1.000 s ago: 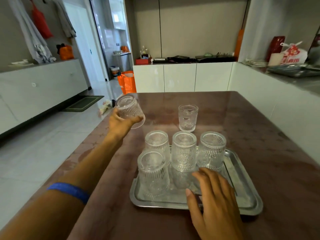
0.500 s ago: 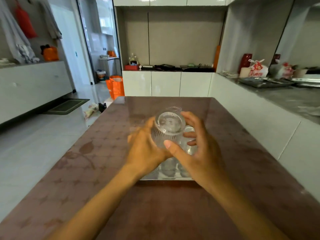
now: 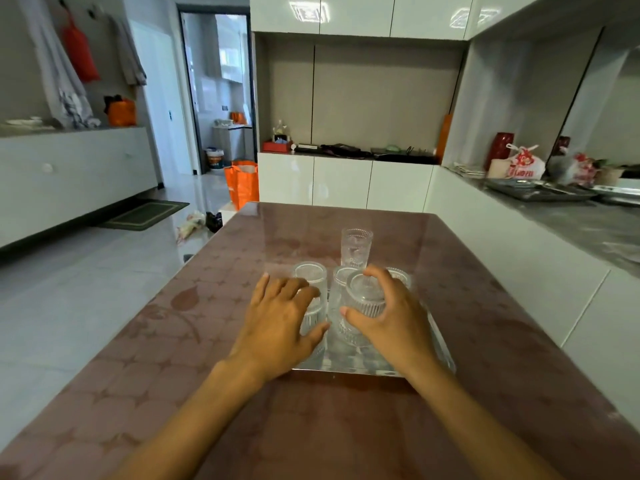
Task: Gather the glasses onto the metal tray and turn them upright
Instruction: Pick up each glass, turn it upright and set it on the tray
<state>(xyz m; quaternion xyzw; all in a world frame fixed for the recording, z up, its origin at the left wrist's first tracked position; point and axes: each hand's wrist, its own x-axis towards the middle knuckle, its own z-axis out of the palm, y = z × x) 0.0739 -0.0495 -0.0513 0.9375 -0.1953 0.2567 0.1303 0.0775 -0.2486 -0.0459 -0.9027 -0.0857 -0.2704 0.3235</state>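
Observation:
A metal tray [image 3: 363,370] lies on the brown table with several ribbed clear glasses standing upside down on it. My right hand [image 3: 398,323] is shut on one inverted glass [image 3: 365,294] near the tray's middle. My left hand [image 3: 277,320] is spread, fingers apart, against the front-left glass [image 3: 313,311], which it mostly hides. Behind it stands another inverted glass [image 3: 309,273], and two more rims show at the back. One glass [image 3: 356,247] stands upright on the table just beyond the tray.
The brown table [image 3: 242,393] extends toward me and to both sides of the tray. A white half-wall with a grey counter [image 3: 571,230] runs along the right. An orange bag [image 3: 242,183] sits on the floor past the table's far left corner.
The glass my left hand held up at the left came over the tray, passed through both hands, and is now low among the others in my right hand. My left hand has let go.

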